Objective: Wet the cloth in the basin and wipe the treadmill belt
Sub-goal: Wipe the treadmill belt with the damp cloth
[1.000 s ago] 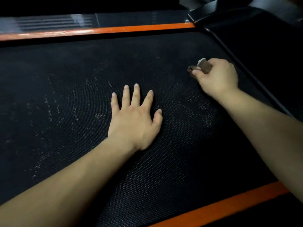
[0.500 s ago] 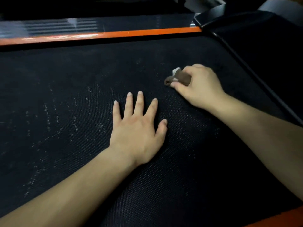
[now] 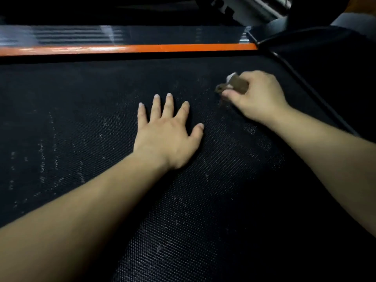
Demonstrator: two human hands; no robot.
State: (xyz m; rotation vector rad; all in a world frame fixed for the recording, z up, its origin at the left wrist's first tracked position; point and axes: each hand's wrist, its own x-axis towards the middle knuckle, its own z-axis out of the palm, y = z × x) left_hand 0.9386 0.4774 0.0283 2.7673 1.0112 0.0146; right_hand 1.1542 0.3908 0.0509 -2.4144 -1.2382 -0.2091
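Observation:
The black textured treadmill belt (image 3: 85, 127) fills most of the view, with pale dusty marks scattered across it. My left hand (image 3: 166, 135) lies flat on the belt near the middle, fingers spread, holding nothing. My right hand (image 3: 256, 96) is closed around a small bunched brown cloth (image 3: 236, 85) with a white bit showing at its top. It presses the cloth onto the belt at the right, just past my left fingertips. The basin is not in view.
An orange side rail (image 3: 130, 49) runs along the far edge of the belt, with a glossy black ribbed footboard (image 3: 81, 35) behind it. A black motor cover (image 3: 329, 58) rises at the right, and grey metal frame parts (image 3: 256, 9) sit at the top right.
My right hand slid the cloth left along the belt toward my left hand, then back a little to the right. My left hand stayed flat in place.

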